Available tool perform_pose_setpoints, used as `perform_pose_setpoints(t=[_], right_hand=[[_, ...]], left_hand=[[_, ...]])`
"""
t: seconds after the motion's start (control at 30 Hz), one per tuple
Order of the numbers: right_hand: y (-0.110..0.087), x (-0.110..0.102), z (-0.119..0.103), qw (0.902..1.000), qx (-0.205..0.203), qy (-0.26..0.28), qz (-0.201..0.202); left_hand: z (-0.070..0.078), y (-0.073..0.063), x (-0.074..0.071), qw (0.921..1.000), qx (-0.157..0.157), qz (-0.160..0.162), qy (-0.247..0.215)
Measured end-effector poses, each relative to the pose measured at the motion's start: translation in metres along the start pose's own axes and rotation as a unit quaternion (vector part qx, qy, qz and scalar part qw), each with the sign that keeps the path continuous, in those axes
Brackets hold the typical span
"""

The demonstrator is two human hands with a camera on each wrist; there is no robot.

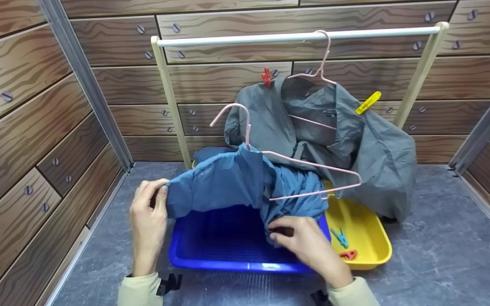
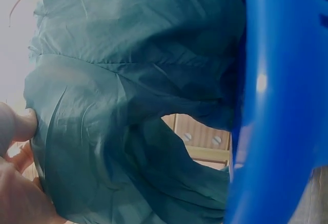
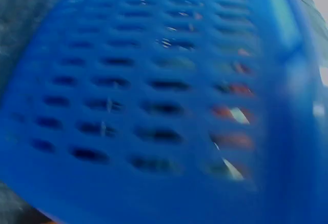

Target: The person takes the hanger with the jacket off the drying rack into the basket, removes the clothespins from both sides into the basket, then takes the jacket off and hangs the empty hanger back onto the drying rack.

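A blue shirt point(image 1: 223, 180) hangs partly on a pink hanger point(image 1: 313, 163). One side of the hanger is inside the shirt; the other side sticks out bare to the right. My left hand point(image 1: 149, 216) pinches the shirt's left end between thumb and fingers. In the left wrist view, that hand point(image 2: 23, 185) is at the edge of the cloth point(image 2: 87, 131). Lower down, my right hand point(image 1: 306, 242) pinches bunched cloth above the blue basket point(image 1: 245, 267). The right wrist view shows only the slotted basket wall point(image 3: 128, 188), with the right hand out of sight.
Behind, a grey shirt point(image 1: 385, 157) hangs from a white rail point(image 1: 236, 40), with a red clothespin point(image 1: 266, 77) and a yellow clothespin point(image 1: 368, 103) on its shoulders. A yellow tray point(image 1: 383, 250) holds a blue clothespin point(image 1: 340, 238) and a red clothespin point(image 1: 348, 254).
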State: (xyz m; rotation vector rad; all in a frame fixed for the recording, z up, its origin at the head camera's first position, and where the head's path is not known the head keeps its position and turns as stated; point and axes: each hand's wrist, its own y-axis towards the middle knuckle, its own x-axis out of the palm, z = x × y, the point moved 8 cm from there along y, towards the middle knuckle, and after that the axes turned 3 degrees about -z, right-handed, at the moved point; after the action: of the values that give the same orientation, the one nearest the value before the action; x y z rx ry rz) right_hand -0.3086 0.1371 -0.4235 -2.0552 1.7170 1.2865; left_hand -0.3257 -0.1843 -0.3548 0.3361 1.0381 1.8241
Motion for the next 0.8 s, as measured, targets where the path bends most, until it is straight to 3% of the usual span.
perform_pose_setpoints(t=[0.07,0.13,0.27,0.33,0.53,0.6,0.63,0.8], right_hand=[[-0.003,-0.018,-0.001,0.9995,0.002,0.008,0.030],[-0.009,-0.045,-0.005,0.9951,-0.018,0.010,0.097],[-0.026,-0.099,-0.012,0.9641,-0.062,-0.014,0.258],[-0.032,-0.116,-0.010,0.9521,-0.060,-0.039,0.297],[-0.031,-0.123,0.009,0.9656,-0.003,-0.047,0.256],[-0.031,-0.122,0.010,0.9664,-0.010,-0.029,0.255],[-0.032,-0.122,0.009,0.9646,-0.023,-0.025,0.261],[-0.038,-0.128,0.005,0.9517,-0.073,-0.018,0.298]], left_hand=[[0.002,0.000,0.001,1.0000,0.006,-0.004,0.001],[0.003,-0.001,0.002,0.9999,0.011,-0.009,0.002],[0.005,-0.001,0.006,0.9995,0.020,-0.024,0.007],[0.006,-0.001,0.008,0.9992,0.025,-0.030,0.003],[0.015,-0.001,0.013,0.9983,0.036,-0.040,-0.019],[0.016,-0.002,0.015,0.9980,0.039,-0.044,-0.021],[0.012,-0.003,0.017,0.9978,0.041,-0.047,-0.020],[0.020,-0.005,0.025,0.9958,0.077,-0.050,0.006]])
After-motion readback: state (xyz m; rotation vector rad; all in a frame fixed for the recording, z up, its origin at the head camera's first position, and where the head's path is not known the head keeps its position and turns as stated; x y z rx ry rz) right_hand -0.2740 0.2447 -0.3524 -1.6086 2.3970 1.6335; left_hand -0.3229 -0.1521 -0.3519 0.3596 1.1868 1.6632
